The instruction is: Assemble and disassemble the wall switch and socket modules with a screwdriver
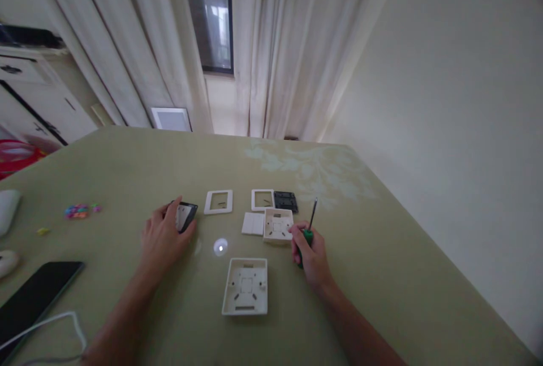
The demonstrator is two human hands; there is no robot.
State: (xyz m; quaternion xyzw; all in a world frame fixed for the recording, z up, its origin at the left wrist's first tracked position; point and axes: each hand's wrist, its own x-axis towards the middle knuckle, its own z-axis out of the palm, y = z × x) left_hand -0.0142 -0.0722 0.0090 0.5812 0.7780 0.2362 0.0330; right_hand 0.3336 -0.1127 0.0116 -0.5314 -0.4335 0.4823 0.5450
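My left hand (165, 233) is closed round a small dark-edged switch module (185, 216) with a pale face, low over the table. In my right hand (311, 253) is a screwdriver (308, 236) with a green handle, its metal shaft pointing up and away. The fingertips of that hand are at the right edge of a white square wall box (278, 235). Against that box lie a white switch plate (253, 223), a white frame (253, 202) and a black module (285, 201). A second white wall box (246, 310) lies nearer me, between my forearms.
Another white frame (207, 203) with small screws inside lies beyond my left hand. At left are a colourful bead cluster (77, 211), a yellow bit (43, 231), a black phone (38, 289) and a white cable (63, 315). A wall (449, 128) borders the table's right side.
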